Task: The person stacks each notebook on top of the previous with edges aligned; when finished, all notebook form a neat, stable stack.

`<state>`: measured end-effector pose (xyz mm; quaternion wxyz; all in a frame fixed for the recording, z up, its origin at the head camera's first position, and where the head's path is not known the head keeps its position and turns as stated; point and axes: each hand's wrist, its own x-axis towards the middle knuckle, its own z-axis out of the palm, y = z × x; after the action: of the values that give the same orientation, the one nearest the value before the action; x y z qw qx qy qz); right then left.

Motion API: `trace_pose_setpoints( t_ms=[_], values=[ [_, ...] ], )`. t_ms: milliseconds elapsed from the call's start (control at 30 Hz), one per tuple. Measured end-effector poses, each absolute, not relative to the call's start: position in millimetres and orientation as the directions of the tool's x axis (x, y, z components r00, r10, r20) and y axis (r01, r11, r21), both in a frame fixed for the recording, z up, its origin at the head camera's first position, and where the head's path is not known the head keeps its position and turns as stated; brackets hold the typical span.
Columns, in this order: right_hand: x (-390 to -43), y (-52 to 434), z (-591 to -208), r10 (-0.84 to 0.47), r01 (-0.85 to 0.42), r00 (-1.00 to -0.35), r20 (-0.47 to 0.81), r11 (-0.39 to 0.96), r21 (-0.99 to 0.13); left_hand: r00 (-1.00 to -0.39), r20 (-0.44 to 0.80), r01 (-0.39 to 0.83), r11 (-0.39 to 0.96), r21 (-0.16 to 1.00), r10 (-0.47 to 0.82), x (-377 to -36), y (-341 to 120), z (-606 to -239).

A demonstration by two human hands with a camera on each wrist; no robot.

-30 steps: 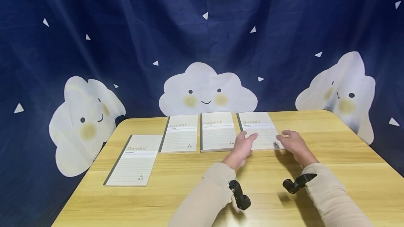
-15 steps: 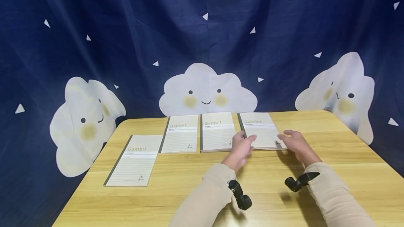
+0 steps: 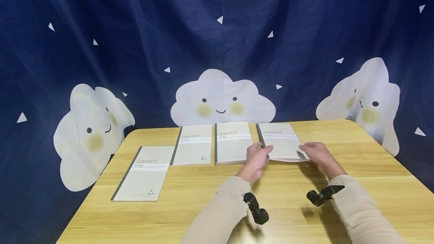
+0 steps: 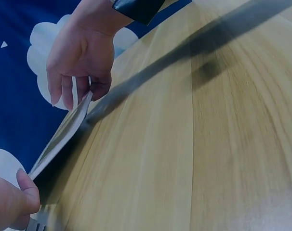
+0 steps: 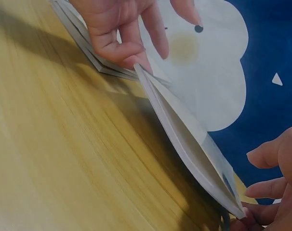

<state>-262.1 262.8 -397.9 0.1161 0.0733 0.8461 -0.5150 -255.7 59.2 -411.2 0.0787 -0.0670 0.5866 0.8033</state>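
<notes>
A cream notebook with a dark spine and "Gambit" on its cover is at the right end of the back row. My left hand pinches its near left corner, thumb on top. My right hand pinches the near right corner. In the left wrist view the near edge of the notebook is raised off the wood, between my right hand and left hand. The right wrist view shows the cover parted slightly from the pages of this notebook.
Left of it on the wooden table lie a thicker notebook or stack, a notebook and, nearer and farther left, another notebook. A dark blue curtain with cloud prints hangs behind the table's far edge.
The right-hand notebook's near edge has come up off the table and shifted slightly right, with both hands gripping its corners. The other notebooks stay put.
</notes>
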Motion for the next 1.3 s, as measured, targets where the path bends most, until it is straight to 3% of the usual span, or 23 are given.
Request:
trace_pose_setpoints(
  t_ms=[500,900,1300],
  values=[
    [-257.0,266.9,-404.8,0.087,0.216,-0.976,-0.198,0.448,-0.868,-0.988,-0.116,-0.145,-0.353,0.924,0.101,-258.0,55.8,-417.7],
    [-254.5,268.0,-410.8,0.036,0.172,-0.985,-0.168,0.215,-0.961,-0.987,-0.160,-0.156,-0.358,0.921,0.019,-260.6,60.2,-421.4],
    [-249.8,265.0,-414.2,0.014,0.167,-0.986,-0.167,0.012,-0.986,-0.988,-0.157,-0.150,-0.369,0.917,0.013,-261.5,61.4,-422.9]
  ],
)
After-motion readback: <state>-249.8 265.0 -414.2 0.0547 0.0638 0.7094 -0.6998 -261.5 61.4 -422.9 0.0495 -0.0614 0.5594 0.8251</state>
